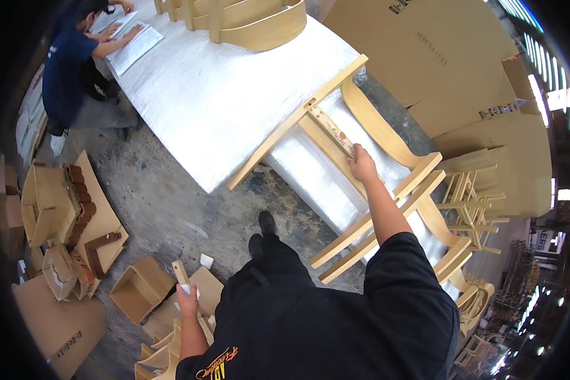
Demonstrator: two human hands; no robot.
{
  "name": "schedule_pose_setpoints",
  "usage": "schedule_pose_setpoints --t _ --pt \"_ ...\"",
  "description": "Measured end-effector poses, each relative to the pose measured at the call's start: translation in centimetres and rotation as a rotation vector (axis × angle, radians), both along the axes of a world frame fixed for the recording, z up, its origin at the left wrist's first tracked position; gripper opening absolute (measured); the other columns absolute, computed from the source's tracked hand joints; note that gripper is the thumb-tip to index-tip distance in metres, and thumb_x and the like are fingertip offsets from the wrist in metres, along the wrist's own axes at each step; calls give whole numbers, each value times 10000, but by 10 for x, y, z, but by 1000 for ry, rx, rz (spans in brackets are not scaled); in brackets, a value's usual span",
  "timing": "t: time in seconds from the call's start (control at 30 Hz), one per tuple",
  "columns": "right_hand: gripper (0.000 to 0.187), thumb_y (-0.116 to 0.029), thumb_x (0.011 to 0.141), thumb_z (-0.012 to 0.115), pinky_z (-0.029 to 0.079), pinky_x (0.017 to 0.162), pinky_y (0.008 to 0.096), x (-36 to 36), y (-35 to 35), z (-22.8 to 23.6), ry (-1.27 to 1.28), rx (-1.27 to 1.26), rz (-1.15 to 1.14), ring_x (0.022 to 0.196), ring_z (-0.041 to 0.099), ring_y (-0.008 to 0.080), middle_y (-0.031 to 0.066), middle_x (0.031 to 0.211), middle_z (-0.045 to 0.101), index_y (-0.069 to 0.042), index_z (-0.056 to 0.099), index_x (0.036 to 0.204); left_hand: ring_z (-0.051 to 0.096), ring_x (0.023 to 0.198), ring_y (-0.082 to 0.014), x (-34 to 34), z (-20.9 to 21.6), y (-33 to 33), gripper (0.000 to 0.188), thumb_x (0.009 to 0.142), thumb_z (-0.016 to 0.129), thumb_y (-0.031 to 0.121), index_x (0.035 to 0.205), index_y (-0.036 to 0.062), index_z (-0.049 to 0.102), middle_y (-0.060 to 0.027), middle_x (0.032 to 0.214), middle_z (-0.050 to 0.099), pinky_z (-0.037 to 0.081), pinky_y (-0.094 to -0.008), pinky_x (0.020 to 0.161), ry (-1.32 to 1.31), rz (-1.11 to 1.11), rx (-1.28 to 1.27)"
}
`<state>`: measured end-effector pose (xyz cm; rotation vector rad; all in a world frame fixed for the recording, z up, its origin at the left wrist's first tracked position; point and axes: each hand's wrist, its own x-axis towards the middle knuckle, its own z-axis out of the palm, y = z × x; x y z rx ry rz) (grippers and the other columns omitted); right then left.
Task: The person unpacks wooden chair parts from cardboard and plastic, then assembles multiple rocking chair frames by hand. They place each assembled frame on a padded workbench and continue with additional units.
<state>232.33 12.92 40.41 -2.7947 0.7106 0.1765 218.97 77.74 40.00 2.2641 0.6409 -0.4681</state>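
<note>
My right hand (363, 166) is closed round the near end of a wooden slat (330, 132) with dark marks on it. The slat's far end meets the leg of a pale wooden chair frame (269, 149) lying on its side on a silvery-wrapped surface. Beside it curves the frame's bent rail (373, 123). Low on my left side, my left hand (188, 301) grips a short pale wooden bar (180, 273), which sticks up past the fingers. Something white shows by that grip, too small to make out.
A large wrapped table (190, 95) bears another chair (259, 31). At its far left a person (76, 63) handles flat sheets. Cardboard boxes (142, 288) and stacked brown blocks (82, 202) stand on the left floor. More frames (437, 221) and tall cardboard (437, 63) are at right.
</note>
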Motion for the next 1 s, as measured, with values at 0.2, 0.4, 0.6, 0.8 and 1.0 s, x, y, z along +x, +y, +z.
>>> schedule_pose_setpoints --t 0.2,0.4,0.6,0.8,1.0 --pt "759 -542 934 643 389 975 593 -12 40 -30 -185 -492 -65 1196 515 390 195 1288 549 -49 433 1471 680 1055 -447 66 14 -48 595 882 767 346 1317 16 532 -278 1110 695 520 -483 915 42 -158 125" --pt "746 -528 980 571 113 1211 670 16 42 9 -200 -174 -184 1501 260 469 260 1550 394 -25 430 1513 686 994 -455 141 21 -77 526 875 775 321 1267 40 563 -275 1047 697 528 -486 842 -166 -283 75" --pt "693 -461 1020 528 95 1217 677 20 42 -12 -139 -181 -232 1515 238 478 269 1589 362 -17 405 1538 698 960 -443 233 49 -121 503 879 783 302 1259 43 577 -255 1008 707 534 -466 824 -309 -501 -70" --pt "595 -343 985 617 232 1219 578 7 74 12 -376 -158 -437 1466 306 497 313 1535 398 17 487 1442 718 995 -408 322 63 -236 487 906 772 311 1261 34 584 -263 1045 721 539 -443 852 -325 -791 -325" --pt "398 -234 941 671 360 1144 540 -56 209 -6 -417 9 -526 1327 454 502 315 1404 501 -3 579 1252 678 1005 -496 389 41 -362 650 983 629 482 1376 -3 448 -324 1046 702 539 -533 849 -281 -1097 -176"
